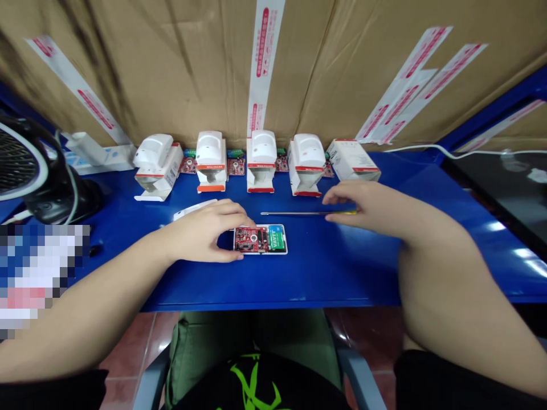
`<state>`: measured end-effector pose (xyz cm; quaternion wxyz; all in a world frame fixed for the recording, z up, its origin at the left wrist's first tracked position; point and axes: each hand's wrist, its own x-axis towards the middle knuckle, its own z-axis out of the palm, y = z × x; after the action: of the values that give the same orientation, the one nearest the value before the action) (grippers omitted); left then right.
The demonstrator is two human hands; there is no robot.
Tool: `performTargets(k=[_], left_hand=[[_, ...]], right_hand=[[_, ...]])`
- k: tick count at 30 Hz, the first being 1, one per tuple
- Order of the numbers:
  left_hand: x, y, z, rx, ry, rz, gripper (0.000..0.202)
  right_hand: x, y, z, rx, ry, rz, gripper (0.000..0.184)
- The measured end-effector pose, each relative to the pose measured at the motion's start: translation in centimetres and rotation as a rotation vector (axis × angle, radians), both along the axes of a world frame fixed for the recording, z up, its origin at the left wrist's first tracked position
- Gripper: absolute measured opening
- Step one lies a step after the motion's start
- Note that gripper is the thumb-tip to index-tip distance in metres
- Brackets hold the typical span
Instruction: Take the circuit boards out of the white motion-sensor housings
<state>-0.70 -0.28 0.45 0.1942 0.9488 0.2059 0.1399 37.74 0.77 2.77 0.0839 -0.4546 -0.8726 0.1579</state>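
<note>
An opened white device base [260, 239] lies flat on the blue table [325, 273], showing a red circuit board and a green battery. My left hand [205, 230] rests at its left end, fingers curled against the case edge. A white cover [194, 208] lies just behind that hand. My right hand [367, 208] is on the handle end of a thin screwdriver [299, 213] with a yellow grip, fingers closed over it; the shaft points left along the table.
Several white sensor units [261, 159] stand on small boxes in a row at the back, with red boards behind them. A closed box [352, 160] lies at the right. A black fan [38, 176] stands at the left. Cardboard forms the back wall.
</note>
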Motion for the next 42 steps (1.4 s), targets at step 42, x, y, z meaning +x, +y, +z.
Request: performTargets(k=[42], left_hand=[[2.3,-1.2,-0.6,0.082,-0.429,0.053,0.028]], right_hand=[[-10.2,-3.2,5.5,0.013,1.19,0.107,0.023]])
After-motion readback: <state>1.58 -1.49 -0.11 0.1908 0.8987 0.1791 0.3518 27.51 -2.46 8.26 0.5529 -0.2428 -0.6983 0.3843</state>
